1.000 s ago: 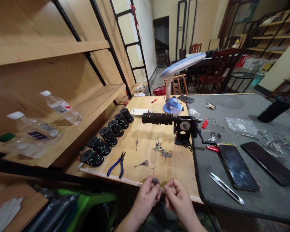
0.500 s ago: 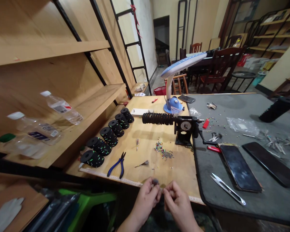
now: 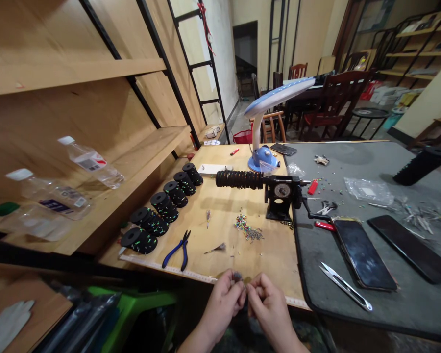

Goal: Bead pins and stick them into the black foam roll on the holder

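Note:
My left hand pinches a small grey fluffy tuft at its fingertips, just over the front edge of the wooden table. My right hand is curled with its fingertips beside that tuft, and anything thin in them is too small to tell. Beyond the hands lie blue-handled pliers, a scattered heap of small coloured beads, and a small feathery tuft. A tape measure runs along the table's front edge.
Several black spools with coloured flecks stand in a row at the table's left. A hand-cranked winder with a black coil is fixed further back. On the grey mat to the right lie thread snips and a phone. Wooden shelves hold plastic bottles on the left.
My right hand has shifted slightly closer to my left hand, and the view has tilted a little. The tuft stays in my left fingers.

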### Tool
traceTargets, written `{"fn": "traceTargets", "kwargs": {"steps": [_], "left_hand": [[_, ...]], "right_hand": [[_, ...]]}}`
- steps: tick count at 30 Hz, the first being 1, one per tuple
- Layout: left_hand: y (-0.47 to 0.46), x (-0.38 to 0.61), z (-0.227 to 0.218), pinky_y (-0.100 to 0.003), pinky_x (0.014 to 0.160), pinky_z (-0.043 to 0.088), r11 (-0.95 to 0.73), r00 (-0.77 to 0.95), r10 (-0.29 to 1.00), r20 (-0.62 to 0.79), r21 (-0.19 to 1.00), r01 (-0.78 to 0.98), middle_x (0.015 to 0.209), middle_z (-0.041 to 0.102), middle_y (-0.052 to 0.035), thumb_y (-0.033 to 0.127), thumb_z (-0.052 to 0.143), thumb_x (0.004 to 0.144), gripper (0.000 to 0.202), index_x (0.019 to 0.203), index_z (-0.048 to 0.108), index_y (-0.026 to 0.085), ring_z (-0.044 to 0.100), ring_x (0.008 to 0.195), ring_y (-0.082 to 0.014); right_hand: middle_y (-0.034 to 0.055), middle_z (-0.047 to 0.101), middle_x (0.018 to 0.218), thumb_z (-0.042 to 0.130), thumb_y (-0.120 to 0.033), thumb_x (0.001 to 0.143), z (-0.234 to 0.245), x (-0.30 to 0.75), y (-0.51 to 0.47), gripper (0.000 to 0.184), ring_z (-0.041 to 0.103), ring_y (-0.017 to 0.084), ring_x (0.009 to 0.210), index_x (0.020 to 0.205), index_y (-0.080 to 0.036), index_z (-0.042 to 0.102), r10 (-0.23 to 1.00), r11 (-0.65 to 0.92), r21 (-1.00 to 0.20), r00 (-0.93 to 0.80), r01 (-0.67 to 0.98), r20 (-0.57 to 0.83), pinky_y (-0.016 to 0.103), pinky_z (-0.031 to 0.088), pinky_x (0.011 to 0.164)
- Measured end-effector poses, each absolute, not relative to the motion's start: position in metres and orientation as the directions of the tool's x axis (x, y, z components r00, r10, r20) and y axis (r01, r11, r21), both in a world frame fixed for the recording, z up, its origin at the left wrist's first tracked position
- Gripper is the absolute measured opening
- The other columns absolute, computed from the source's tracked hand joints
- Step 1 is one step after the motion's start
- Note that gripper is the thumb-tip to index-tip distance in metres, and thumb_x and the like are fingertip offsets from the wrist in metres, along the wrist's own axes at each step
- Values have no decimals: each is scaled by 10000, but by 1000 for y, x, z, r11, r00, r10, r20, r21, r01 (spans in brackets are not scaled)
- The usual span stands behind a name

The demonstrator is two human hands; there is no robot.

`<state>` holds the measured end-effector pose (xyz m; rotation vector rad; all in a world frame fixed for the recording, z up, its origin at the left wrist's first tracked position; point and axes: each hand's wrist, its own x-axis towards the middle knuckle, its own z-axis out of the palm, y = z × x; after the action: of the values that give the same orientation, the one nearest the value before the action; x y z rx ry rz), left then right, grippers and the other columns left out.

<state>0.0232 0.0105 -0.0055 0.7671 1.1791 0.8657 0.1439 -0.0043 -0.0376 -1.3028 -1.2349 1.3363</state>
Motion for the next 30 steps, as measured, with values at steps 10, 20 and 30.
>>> {"fn": "traceTargets", "kwargs": {"steps": [10,20,30], "left_hand": [[13,24,-1,-168,384,113,502,132,864,-485,845,-182,452,416,115,438,664,702,340,737,424,200,253,370,-25],[12,25,1,-169,381,136,482,150,875,-461,862,-160,454,400,120,445,652,726,338,724,416,203,244,369,-23],[9,28,-3,-174,419,274,392,173,916,-363,903,-176,496,431,102,499,669,728,392,700,412,204,382,428,-52]], "right_hand": [[-68,505,450,484,-508,870,-33,144,-7,342,443,88,370,691,-218,452,991,-123,-992,-56,34,-125,188,307,401],[-64,523,463,484,-511,868,-34,142,-5,341,450,87,373,701,-216,448,987,-147,-989,-68,20,-148,188,313,405],[-52,551,505,490,-546,871,-34,141,-2,360,472,88,403,772,-201,477,983,-163,-980,-105,-116,-152,190,342,419]]}}
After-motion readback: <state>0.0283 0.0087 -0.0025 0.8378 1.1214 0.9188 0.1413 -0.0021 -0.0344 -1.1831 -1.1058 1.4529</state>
